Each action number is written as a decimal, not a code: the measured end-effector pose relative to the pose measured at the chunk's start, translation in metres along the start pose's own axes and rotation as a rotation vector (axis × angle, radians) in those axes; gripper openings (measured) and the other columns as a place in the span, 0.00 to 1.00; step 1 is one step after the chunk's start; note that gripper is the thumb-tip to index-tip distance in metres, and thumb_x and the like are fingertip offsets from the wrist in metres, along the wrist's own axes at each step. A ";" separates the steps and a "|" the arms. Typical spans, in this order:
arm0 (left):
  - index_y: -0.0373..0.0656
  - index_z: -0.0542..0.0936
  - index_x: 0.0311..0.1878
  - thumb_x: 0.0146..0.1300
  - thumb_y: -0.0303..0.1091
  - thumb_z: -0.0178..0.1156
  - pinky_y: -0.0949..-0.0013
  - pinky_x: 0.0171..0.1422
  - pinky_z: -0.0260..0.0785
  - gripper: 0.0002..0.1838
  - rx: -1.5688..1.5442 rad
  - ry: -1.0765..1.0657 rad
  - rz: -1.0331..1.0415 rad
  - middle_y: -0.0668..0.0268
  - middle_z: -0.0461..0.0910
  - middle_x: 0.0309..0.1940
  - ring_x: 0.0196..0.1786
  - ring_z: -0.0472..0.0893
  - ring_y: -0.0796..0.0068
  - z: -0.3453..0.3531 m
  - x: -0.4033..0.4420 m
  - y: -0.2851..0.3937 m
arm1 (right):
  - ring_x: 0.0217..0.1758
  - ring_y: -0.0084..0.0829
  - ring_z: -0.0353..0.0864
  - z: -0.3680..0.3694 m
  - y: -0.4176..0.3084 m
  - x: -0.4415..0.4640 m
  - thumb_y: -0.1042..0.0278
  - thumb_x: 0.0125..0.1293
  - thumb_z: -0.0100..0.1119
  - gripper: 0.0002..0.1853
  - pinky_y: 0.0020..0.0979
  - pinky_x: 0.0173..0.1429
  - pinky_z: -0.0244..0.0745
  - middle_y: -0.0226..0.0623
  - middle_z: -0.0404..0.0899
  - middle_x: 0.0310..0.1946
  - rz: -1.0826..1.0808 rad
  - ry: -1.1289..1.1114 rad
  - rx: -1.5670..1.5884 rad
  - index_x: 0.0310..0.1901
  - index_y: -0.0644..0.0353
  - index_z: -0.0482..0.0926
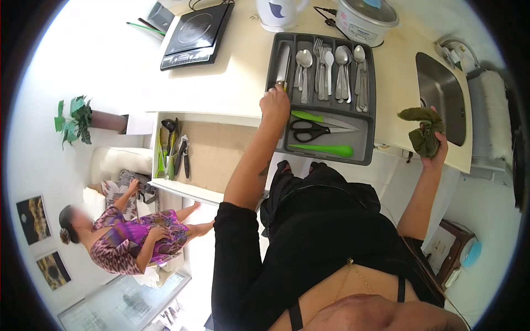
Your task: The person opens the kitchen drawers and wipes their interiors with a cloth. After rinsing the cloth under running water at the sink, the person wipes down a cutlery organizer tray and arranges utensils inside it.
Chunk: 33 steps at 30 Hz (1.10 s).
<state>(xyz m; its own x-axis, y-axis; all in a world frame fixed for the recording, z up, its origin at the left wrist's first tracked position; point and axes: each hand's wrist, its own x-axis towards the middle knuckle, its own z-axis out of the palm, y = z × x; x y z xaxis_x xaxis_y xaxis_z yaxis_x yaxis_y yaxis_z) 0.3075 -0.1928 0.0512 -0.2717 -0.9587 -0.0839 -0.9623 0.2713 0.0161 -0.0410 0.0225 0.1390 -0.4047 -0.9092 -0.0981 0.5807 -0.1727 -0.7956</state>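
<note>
My left hand (274, 103) is closed on the handle of a knife (283, 62) lying in the left slot of a dark grey cutlery tray (364, 118). The tray's other slots hold spoons (342, 71), forks (318, 58) and smaller spoons. In the front compartment lie black-handled scissors (317, 131), a green-handled knife (309, 116) and a long green utensil (323, 149). My right hand (438, 148) grips a bunched olive-green cloth (424, 132), held apart from the tray near the sink.
An open drawer (212, 151) with several utensils (175, 149) sits left below the counter. An induction cooker (197, 36), a white kettle (277, 14) and a rice cooker (367, 22) stand at the back. The sink (447, 91) is right. Another person (132, 237) sits at far left.
</note>
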 end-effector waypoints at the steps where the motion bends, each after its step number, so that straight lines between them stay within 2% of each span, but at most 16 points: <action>1: 0.36 0.69 0.55 0.62 0.34 0.50 0.65 0.39 0.76 0.19 0.064 -0.083 0.003 0.60 0.80 0.43 0.44 0.82 0.66 -0.003 0.005 0.002 | 0.46 0.34 0.76 -0.009 0.002 0.002 0.69 0.54 0.54 0.28 0.33 0.50 0.76 0.43 0.74 0.47 0.041 0.108 0.008 0.59 0.65 0.65; 2: 0.35 0.69 0.54 0.62 0.35 0.50 0.67 0.38 0.76 0.19 0.126 -0.168 0.006 0.60 0.80 0.44 0.42 0.83 0.67 -0.005 0.010 0.003 | 0.46 0.35 0.76 -0.015 0.005 0.004 0.69 0.54 0.54 0.27 0.34 0.49 0.77 0.44 0.74 0.46 0.083 0.216 0.013 0.57 0.65 0.66; 7: 0.35 0.68 0.53 0.61 0.34 0.51 0.67 0.37 0.76 0.19 0.119 -0.127 0.064 0.57 0.81 0.40 0.40 0.83 0.67 -0.002 0.020 -0.003 | 0.46 0.37 0.77 -0.041 0.024 0.009 0.68 0.55 0.54 0.22 0.39 0.49 0.78 0.44 0.75 0.43 0.175 0.156 0.052 0.53 0.64 0.69; 10: 0.38 0.67 0.48 0.56 0.33 0.56 0.62 0.41 0.75 0.18 0.004 -0.123 0.050 0.54 0.82 0.36 0.39 0.83 0.58 0.003 0.025 -0.013 | 0.44 0.36 0.78 -0.039 0.026 0.004 0.68 0.55 0.54 0.21 0.38 0.48 0.78 0.43 0.76 0.41 0.211 0.189 0.065 0.51 0.64 0.70; 12: 0.36 0.65 0.55 0.56 0.36 0.55 0.57 0.47 0.73 0.25 -0.136 -0.119 0.102 0.51 0.81 0.38 0.43 0.81 0.54 -0.006 0.025 -0.021 | 0.43 0.36 0.78 -0.052 0.027 0.004 0.68 0.55 0.53 0.21 0.37 0.48 0.78 0.42 0.76 0.40 0.233 0.200 0.043 0.51 0.64 0.70; 14: 0.40 0.65 0.56 0.51 0.38 0.58 0.55 0.50 0.71 0.29 -0.462 -0.158 -0.015 0.48 0.80 0.40 0.45 0.79 0.49 -0.027 0.022 -0.031 | 0.43 0.35 0.78 -0.063 0.025 0.004 0.68 0.55 0.53 0.21 0.37 0.47 0.78 0.42 0.76 0.40 0.232 0.207 0.030 0.51 0.64 0.70; 15: 0.42 0.66 0.57 0.49 0.38 0.60 0.55 0.51 0.70 0.30 -0.592 -0.098 -0.031 0.47 0.79 0.42 0.49 0.78 0.50 -0.021 0.030 -0.042 | 0.42 0.35 0.78 -0.066 0.024 0.002 0.68 0.55 0.53 0.21 0.37 0.47 0.78 0.42 0.76 0.40 0.231 0.217 0.010 0.51 0.64 0.70; 18: 0.41 0.64 0.62 0.51 0.31 0.58 0.68 0.46 0.70 0.32 -1.186 -0.169 -0.001 0.57 0.77 0.40 0.39 0.78 0.67 -0.033 0.019 -0.072 | 0.42 0.35 0.78 -0.069 0.022 -0.001 0.67 0.55 0.53 0.21 0.37 0.47 0.78 0.42 0.76 0.40 0.226 0.244 0.014 0.51 0.64 0.70; 20: 0.41 0.63 0.64 0.52 0.26 0.56 0.73 0.47 0.67 0.32 -1.296 -0.046 0.066 0.61 0.75 0.39 0.38 0.74 0.73 -0.051 0.000 -0.088 | 0.42 0.35 0.78 -0.066 0.021 -0.002 0.67 0.55 0.54 0.21 0.37 0.47 0.78 0.42 0.76 0.39 0.233 0.248 0.000 0.50 0.64 0.71; 24: 0.41 0.64 0.63 0.54 0.24 0.55 0.70 0.46 0.68 0.30 -1.061 0.108 -0.027 0.62 0.75 0.35 0.38 0.75 0.73 -0.061 -0.018 -0.126 | 0.43 0.36 0.78 -0.060 0.027 0.001 0.66 0.54 0.54 0.22 0.37 0.48 0.78 0.42 0.77 0.41 0.240 0.213 0.015 0.51 0.65 0.70; 25: 0.41 0.65 0.62 0.55 0.29 0.56 0.64 0.46 0.70 0.28 -0.988 0.107 -0.062 0.58 0.77 0.34 0.38 0.78 0.65 -0.047 -0.012 -0.140 | 0.43 0.36 0.78 -0.056 0.028 0.002 0.66 0.54 0.54 0.22 0.37 0.48 0.78 0.42 0.77 0.41 0.237 0.211 0.011 0.51 0.65 0.70; 26: 0.41 0.65 0.62 0.55 0.29 0.56 0.64 0.46 0.70 0.28 -0.992 0.114 -0.058 0.58 0.77 0.34 0.38 0.78 0.65 -0.034 -0.008 -0.148 | 0.44 0.37 0.78 -0.047 0.030 0.005 0.65 0.54 0.54 0.22 0.38 0.48 0.78 0.43 0.77 0.41 0.221 0.173 0.063 0.51 0.65 0.71; 28: 0.42 0.67 0.59 0.54 0.33 0.57 0.57 0.49 0.69 0.27 -0.613 0.117 -0.098 0.53 0.79 0.36 0.42 0.78 0.54 -0.010 0.003 -0.159 | 0.44 0.38 0.79 -0.025 0.035 0.010 0.65 0.54 0.54 0.22 0.39 0.49 0.78 0.44 0.77 0.41 0.192 0.132 0.106 0.51 0.65 0.71; 29: 0.43 0.67 0.58 0.53 0.36 0.57 0.52 0.51 0.68 0.27 -0.594 0.126 -0.081 0.49 0.79 0.40 0.45 0.76 0.46 0.008 0.012 -0.165 | 0.44 0.39 0.79 -0.012 0.039 0.015 0.64 0.55 0.54 0.22 0.40 0.49 0.77 0.45 0.78 0.41 0.212 0.114 0.099 0.50 0.66 0.72; 30: 0.44 0.66 0.59 0.53 0.34 0.57 0.53 0.52 0.68 0.28 -0.402 0.145 -0.089 0.51 0.79 0.40 0.45 0.77 0.47 0.016 0.015 -0.161 | 0.43 0.40 0.79 -0.002 0.042 0.021 0.63 0.55 0.54 0.22 0.40 0.50 0.77 0.45 0.78 0.41 0.232 0.097 0.088 0.50 0.66 0.72; 33: 0.45 0.64 0.60 0.52 0.35 0.59 0.52 0.54 0.68 0.30 -0.336 0.175 -0.072 0.51 0.78 0.44 0.48 0.76 0.47 0.032 0.036 -0.161 | 0.44 0.41 0.80 0.015 0.052 0.048 0.63 0.55 0.54 0.22 0.41 0.51 0.77 0.46 0.78 0.42 0.290 -0.042 0.082 0.50 0.67 0.72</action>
